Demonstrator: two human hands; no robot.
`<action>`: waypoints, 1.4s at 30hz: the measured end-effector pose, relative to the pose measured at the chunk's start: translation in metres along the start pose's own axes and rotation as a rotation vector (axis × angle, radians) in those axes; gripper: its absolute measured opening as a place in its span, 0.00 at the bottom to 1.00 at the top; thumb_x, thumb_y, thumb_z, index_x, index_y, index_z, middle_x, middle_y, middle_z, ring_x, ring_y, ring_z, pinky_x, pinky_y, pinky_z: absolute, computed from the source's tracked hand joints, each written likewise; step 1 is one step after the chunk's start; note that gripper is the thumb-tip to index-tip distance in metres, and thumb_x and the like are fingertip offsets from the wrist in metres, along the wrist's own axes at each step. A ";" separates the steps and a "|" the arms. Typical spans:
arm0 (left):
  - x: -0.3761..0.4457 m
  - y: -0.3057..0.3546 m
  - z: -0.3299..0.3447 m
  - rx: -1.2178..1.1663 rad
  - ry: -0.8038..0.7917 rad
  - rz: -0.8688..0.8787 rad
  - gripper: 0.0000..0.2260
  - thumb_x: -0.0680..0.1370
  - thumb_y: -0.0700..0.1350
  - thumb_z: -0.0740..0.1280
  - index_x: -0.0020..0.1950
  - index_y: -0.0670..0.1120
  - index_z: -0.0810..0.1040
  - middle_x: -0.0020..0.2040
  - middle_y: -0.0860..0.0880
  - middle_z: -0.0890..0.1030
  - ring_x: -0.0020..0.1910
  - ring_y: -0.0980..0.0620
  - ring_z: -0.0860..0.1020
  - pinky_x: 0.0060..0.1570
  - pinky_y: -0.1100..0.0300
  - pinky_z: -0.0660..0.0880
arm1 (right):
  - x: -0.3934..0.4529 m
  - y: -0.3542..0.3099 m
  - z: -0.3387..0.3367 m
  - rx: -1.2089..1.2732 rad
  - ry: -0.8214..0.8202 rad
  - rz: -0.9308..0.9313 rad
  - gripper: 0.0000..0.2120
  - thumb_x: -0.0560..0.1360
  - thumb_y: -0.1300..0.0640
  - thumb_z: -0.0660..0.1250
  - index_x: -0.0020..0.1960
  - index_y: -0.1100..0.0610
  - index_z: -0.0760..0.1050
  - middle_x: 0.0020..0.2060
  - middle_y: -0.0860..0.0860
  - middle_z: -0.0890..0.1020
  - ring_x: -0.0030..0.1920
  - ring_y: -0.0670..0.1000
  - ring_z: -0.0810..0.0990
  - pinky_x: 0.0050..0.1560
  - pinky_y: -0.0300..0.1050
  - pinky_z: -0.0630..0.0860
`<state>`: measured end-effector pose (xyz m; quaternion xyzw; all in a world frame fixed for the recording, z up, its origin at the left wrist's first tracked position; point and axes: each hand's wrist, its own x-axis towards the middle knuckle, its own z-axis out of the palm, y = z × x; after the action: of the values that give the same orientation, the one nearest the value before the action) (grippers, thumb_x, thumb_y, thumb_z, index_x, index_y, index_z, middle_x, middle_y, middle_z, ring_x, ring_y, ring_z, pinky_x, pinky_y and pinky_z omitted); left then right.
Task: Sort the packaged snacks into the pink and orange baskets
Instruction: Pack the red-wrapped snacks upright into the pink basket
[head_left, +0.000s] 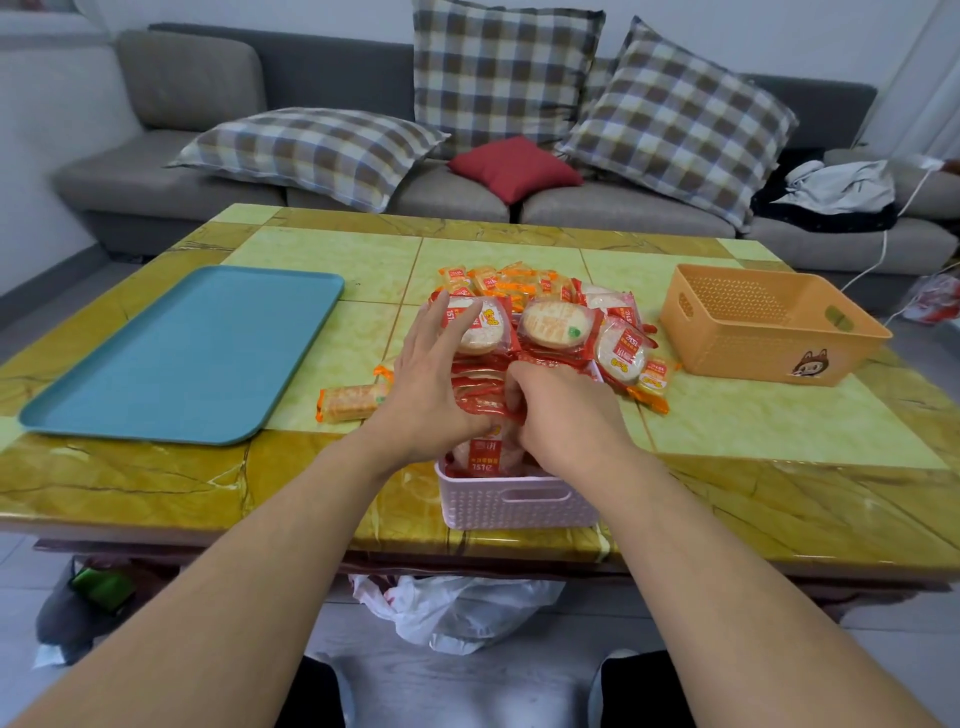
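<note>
A pink basket stands at the table's near edge, stuffed with red-wrapped round rice crackers. My left hand lies over the stack with its fingers spread, touching a top red packet. My right hand has its fingers curled into the red packets at the stack's middle. Behind the basket lies a pile of mixed snacks, with orange-wrapped packets at the back. One orange packet lies alone to the left. The orange basket at the right holds nothing visible.
A blue tray lies on the table's left half. A grey sofa with plaid pillows runs behind the table. A white plastic bag sits on the floor under the near edge.
</note>
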<state>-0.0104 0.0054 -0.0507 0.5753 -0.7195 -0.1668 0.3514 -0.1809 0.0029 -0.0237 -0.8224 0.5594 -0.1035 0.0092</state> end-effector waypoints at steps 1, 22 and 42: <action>0.000 0.000 0.000 0.000 -0.003 -0.003 0.52 0.64 0.51 0.77 0.80 0.63 0.50 0.82 0.58 0.42 0.81 0.52 0.40 0.77 0.37 0.54 | 0.001 -0.002 0.000 -0.015 0.022 -0.008 0.12 0.72 0.61 0.70 0.48 0.47 0.72 0.43 0.48 0.82 0.45 0.55 0.81 0.38 0.48 0.74; 0.026 -0.012 0.001 -0.343 0.349 -0.557 0.26 0.62 0.73 0.65 0.50 0.56 0.77 0.69 0.50 0.74 0.70 0.46 0.70 0.65 0.41 0.73 | 0.002 0.009 -0.019 0.250 0.081 0.276 0.13 0.74 0.40 0.72 0.40 0.46 0.74 0.35 0.42 0.80 0.39 0.46 0.80 0.36 0.44 0.75; 0.009 0.018 -0.001 -0.318 0.356 -0.121 0.09 0.81 0.53 0.66 0.44 0.51 0.80 0.78 0.58 0.62 0.78 0.57 0.56 0.74 0.52 0.56 | 0.006 0.014 -0.023 1.126 0.090 0.299 0.25 0.76 0.34 0.66 0.65 0.49 0.76 0.49 0.46 0.85 0.40 0.45 0.84 0.32 0.42 0.74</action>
<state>-0.0235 0.0021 -0.0352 0.5752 -0.5752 -0.1949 0.5480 -0.1956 -0.0051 -0.0021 -0.5977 0.5282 -0.4173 0.4354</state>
